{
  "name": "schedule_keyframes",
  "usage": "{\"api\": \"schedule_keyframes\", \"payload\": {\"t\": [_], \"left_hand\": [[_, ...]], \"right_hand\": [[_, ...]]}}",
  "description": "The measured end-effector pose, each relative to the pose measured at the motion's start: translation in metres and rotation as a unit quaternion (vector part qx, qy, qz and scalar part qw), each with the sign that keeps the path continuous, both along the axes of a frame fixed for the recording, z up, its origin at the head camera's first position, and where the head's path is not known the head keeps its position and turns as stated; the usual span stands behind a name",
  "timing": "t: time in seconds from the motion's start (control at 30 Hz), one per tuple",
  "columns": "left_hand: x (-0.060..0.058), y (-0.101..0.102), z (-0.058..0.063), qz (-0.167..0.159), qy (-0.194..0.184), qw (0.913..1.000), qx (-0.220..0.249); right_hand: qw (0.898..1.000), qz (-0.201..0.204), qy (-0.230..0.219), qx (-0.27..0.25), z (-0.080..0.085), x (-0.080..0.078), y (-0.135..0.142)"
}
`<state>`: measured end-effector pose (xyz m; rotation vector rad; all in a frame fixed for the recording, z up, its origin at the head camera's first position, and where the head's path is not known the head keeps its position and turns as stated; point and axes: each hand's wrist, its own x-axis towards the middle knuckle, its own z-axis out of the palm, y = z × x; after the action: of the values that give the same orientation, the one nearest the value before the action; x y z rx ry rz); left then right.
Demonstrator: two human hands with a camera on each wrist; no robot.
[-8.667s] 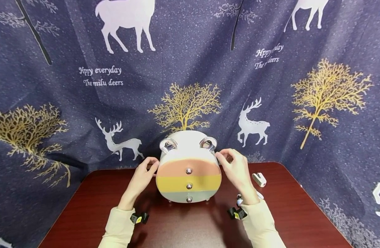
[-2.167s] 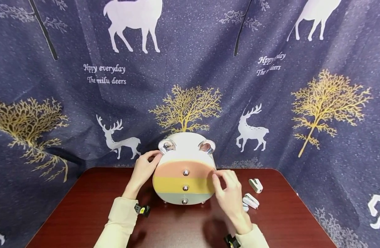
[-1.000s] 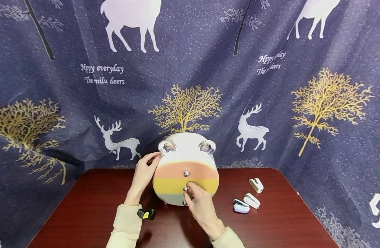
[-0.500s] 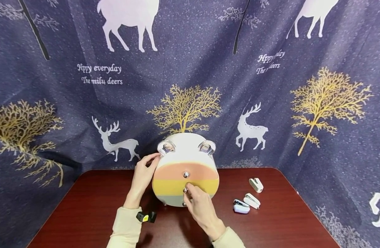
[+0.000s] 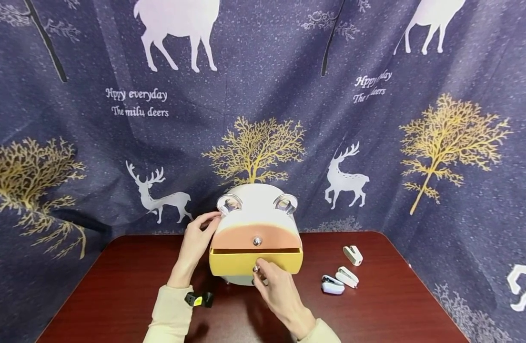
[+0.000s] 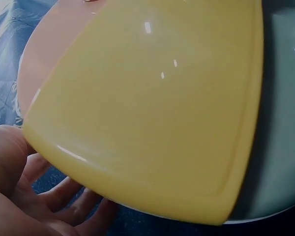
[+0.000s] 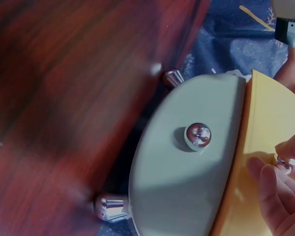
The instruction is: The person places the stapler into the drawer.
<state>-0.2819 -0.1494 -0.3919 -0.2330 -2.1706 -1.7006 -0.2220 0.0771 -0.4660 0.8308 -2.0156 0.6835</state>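
Observation:
A small white drawer cabinet [image 5: 255, 205] with ring-shaped chrome ears stands on the table, its front split into pink, yellow and green drawers. The yellow drawer [image 5: 233, 264] sticks out partway, a narrow dark gap along its top edge. My right hand [image 5: 280, 290] pinches that drawer's round chrome knob [image 7: 283, 164] between thumb and fingertips. At the cabinet's left side rests my left hand [image 5: 198, 240], its fingers reaching back along the side wall in the left wrist view. The pink drawer [image 5: 239, 236] and the green drawer [image 7: 187, 182] are closed.
Three small staplers lie to the right of the cabinet: a white stapler [image 5: 353, 256] farthest back, another white stapler [image 5: 348, 277], and a pale lavender stapler [image 5: 333, 287] nearest me. Behind the reddish-brown table [image 5: 117, 290] hangs a dark blue deer-print cloth [image 5: 263, 85].
My right hand went from the cabinet's right side to the middle knob, and the yellow drawer has slid out towards me within the last half second. My left hand stays at the left side.

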Motion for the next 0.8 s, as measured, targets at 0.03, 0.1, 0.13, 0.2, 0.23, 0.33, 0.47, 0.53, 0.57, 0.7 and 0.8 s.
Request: {"api": "schedule_keyframes", "payload": {"t": [0.03, 0.1, 0.13, 0.2, 0.23, 0.33, 0.47, 0.53, 0.57, 0.7, 0.8], "left_hand": [[0.004, 0.0, 0.004, -0.004, -0.001, 1.0, 0.0], [0.003, -0.002, 0.003, -0.009, 0.003, 0.9999, -0.004], [0.002, -0.002, 0.001, -0.011, 0.006, 0.9999, -0.004], [-0.005, -0.005, -0.008, -0.014, 0.013, 0.9998, 0.002], [-0.009, -0.006, -0.012, -0.016, 0.017, 0.9997, 0.005], [-0.013, -0.008, -0.018, -0.019, 0.017, 0.9996, 0.011], [-0.014, -0.009, -0.019, -0.027, 0.021, 0.9993, 0.015], [-0.014, -0.01, -0.019, -0.028, 0.021, 0.9992, 0.016], [-0.015, -0.01, -0.019, -0.028, 0.021, 0.9993, 0.015], [-0.014, -0.011, -0.019, -0.006, 0.018, 0.9997, -0.015], [-0.013, -0.011, -0.018, 0.014, 0.014, 0.999, -0.039]], "right_hand": [[1.0, 0.003, 0.0, 0.001, 0.0, 0.002, 0.0], [1.0, 0.008, -0.002, 0.004, -0.001, 0.005, 0.001], [1.0, 0.009, -0.001, 0.005, 0.0, 0.006, 0.001], [1.0, 0.011, 0.001, 0.006, 0.0, 0.009, 0.001], [1.0, 0.012, 0.004, 0.006, 0.0, 0.011, 0.001], [1.0, 0.018, 0.01, 0.004, 0.001, 0.015, 0.002], [1.0, 0.022, 0.014, 0.003, 0.001, 0.02, 0.003], [1.0, 0.021, 0.015, 0.003, 0.001, 0.023, 0.003], [1.0, 0.021, 0.014, 0.004, 0.001, 0.024, 0.004], [1.0, 0.023, 0.013, 0.007, 0.0, 0.03, 0.006], [1.0, 0.023, 0.014, 0.011, 0.0, 0.034, 0.008]]}}
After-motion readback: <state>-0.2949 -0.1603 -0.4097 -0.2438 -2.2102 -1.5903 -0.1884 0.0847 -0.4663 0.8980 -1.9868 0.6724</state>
